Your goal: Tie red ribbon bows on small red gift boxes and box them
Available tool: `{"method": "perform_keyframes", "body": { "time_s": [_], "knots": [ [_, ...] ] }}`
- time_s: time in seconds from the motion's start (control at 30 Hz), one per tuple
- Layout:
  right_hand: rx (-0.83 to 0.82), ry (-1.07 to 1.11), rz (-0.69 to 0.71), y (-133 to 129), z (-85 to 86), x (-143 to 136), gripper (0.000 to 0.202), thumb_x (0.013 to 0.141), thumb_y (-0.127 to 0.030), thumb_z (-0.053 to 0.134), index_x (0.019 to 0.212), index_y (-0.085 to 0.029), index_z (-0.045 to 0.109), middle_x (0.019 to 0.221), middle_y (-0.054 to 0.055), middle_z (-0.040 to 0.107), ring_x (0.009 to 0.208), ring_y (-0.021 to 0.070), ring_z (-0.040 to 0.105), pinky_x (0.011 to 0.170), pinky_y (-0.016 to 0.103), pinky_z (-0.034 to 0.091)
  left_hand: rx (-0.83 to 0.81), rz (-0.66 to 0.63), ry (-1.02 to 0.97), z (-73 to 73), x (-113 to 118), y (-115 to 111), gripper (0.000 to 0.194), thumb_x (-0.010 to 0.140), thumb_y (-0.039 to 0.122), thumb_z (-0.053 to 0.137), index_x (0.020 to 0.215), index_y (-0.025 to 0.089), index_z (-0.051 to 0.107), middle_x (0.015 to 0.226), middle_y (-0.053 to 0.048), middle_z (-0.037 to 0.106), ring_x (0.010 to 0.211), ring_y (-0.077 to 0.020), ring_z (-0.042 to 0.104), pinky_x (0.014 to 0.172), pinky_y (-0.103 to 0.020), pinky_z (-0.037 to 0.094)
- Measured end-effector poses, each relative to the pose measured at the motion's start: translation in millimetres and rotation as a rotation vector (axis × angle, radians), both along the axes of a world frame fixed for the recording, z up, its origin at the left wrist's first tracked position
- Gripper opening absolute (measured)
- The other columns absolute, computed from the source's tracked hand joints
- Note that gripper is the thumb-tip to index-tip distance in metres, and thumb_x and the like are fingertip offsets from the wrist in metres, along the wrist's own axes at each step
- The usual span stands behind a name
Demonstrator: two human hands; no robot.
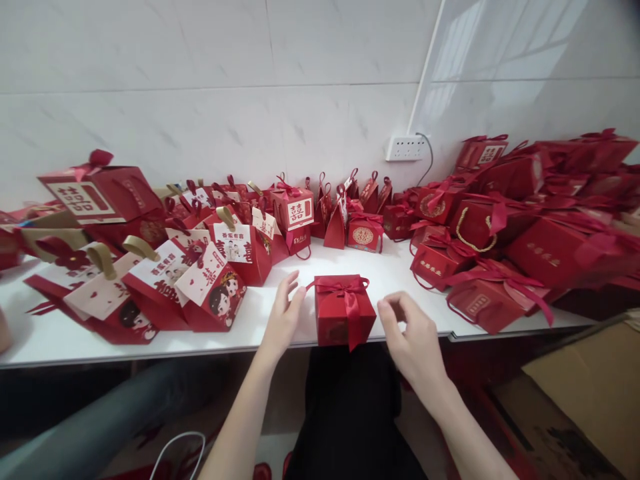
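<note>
A red gift box (345, 310) with a dark pink satin ribbon (353, 307) tied in a bow on top stands at the front edge of the white table. On its left side is my left hand (285, 310), fingers stretched out and apart; the thumb is close to a ribbon end, and I cannot tell if they touch. My right hand (413, 330) hovers just right of the box, its fingers loosely bent, with nothing visible between them. One ribbon tail hangs down the box's front.
Several tent-shaped red boxes (213, 287) with tan handles stand left. Ribboned red boxes (493, 293) are piled right. Smaller boxes (365, 233) line the back near a wall socket strip (406, 148). A cardboard box (590, 387) sits lower right; another person's leg (115, 413) shows lower left.
</note>
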State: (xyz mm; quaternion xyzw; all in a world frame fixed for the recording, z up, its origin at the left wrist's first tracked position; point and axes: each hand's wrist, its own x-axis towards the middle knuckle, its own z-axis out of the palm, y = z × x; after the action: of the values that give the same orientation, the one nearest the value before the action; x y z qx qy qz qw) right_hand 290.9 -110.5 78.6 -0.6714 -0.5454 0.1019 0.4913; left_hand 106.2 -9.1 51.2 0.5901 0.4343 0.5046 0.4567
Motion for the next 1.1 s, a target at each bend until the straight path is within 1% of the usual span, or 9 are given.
{"method": "perform_keyframes", "body": {
  "time_s": [0.1,0.2,0.33,0.43,0.53,0.67,0.8,0.9,1.1],
  "knots": [
    [-0.296,0.030,0.091,-14,-5.1,-15,0.050,0.085,-0.061,0.037,0.055,-0.022,0.047,0.050,0.003,0.058,0.049,0.0180,0.056,0.054,0.028,0.041,-0.027,-0.143,0.019,2.9,3,12,0.036,0.079,0.047,0.054,0.099,0.019,0.063,0.111,-0.009,0.063,0.109,-0.0239,0.055,0.091,-0.034,0.043],
    [-0.385,0.123,0.164,-14,-13.9,-26,0.049,0.082,-0.062,0.044,0.054,-0.022,0.044,0.055,0.004,0.064,0.055,0.0197,0.062,0.056,0.028,0.042,0.002,-0.167,0.002,5.1,2,16,0.028,0.075,0.045,0.059,0.082,0.018,0.061,0.092,-0.005,0.065,0.093,-0.0196,0.059,0.088,-0.032,0.044],
    [-0.228,0.307,0.294,-5,-15.8,-25,0.039,0.085,-0.053,0.045,0.067,-0.020,0.054,0.061,0.003,0.064,0.062,0.0181,0.062,0.064,0.028,0.046,0.024,-0.141,0.006,9.1,-5,12,0.027,0.074,0.044,0.062,0.071,0.018,0.055,0.077,0.000,0.060,0.076,-0.0137,0.056,0.076,-0.026,0.046],
    [-0.104,0.446,0.352,2,-9.6,-13,0.038,0.083,-0.051,0.048,0.068,-0.018,0.058,0.066,0.003,0.061,0.067,0.0172,0.060,0.068,0.028,0.047,0.024,-0.135,-0.004,13.2,-9,9,0.032,0.075,0.049,0.061,0.074,0.017,0.056,0.077,0.000,0.060,0.077,-0.0141,0.058,0.078,-0.027,0.048],
    [-0.039,0.719,0.380,13,-3.6,4,0.038,0.077,-0.049,0.057,0.056,-0.018,0.054,0.062,0.002,0.054,0.071,0.0174,0.058,0.075,0.031,0.049,0.012,-0.072,-0.083,15.3,-12,10,0.037,0.074,0.053,0.062,0.076,0.018,0.052,0.075,0.000,0.061,0.078,-0.0157,0.062,0.083,-0.032,0.050],
    [0.060,1.085,0.302,28,0.2,33,0.035,0.064,-0.039,0.068,0.049,-0.020,0.043,0.055,-0.002,0.041,0.074,0.0194,0.057,0.080,0.041,0.053,0.014,0.032,-0.244,16.1,-20,15,0.041,0.070,0.055,0.066,0.074,0.019,0.045,0.059,0.005,0.054,0.063,-0.0126,0.060,0.073,-0.030,0.052],
    [0.154,1.075,0.193,31,5.4,66,0.031,0.068,-0.036,0.063,0.055,-0.022,0.039,0.056,-0.003,0.035,0.070,0.0197,0.055,0.078,0.046,0.055,0.014,0.076,-0.377,23.0,-36,18,0.042,0.065,0.050,0.073,0.071,0.018,0.046,0.055,0.007,0.050,0.059,-0.0097,0.057,0.067,-0.025,0.050],
    [0.188,1.019,0.157,25,15.2,85,0.031,0.070,-0.037,0.061,0.057,-0.024,0.036,0.055,-0.002,0.032,0.062,0.0188,0.051,0.072,0.045,0.056,0.004,0.121,-0.460,33.1,-49,20,0.043,0.059,0.046,0.078,0.067,0.018,0.046,0.054,0.007,0.050,0.057,-0.0098,0.056,0.065,-0.026,0.051],
    [0.256,0.979,0.138,26,47.4,96,0.026,0.069,-0.032,0.062,0.055,-0.023,0.041,0.056,-0.004,0.035,0.052,0.0110,0.041,0.073,0.038,0.055,-0.037,0.144,-0.542,64.1,-57,29,0.028,0.063,0.036,0.072,0.064,0.017,0.052,0.060,0.003,0.058,0.062,-0.0124,0.058,0.061,-0.025,0.051]
  ]
}}
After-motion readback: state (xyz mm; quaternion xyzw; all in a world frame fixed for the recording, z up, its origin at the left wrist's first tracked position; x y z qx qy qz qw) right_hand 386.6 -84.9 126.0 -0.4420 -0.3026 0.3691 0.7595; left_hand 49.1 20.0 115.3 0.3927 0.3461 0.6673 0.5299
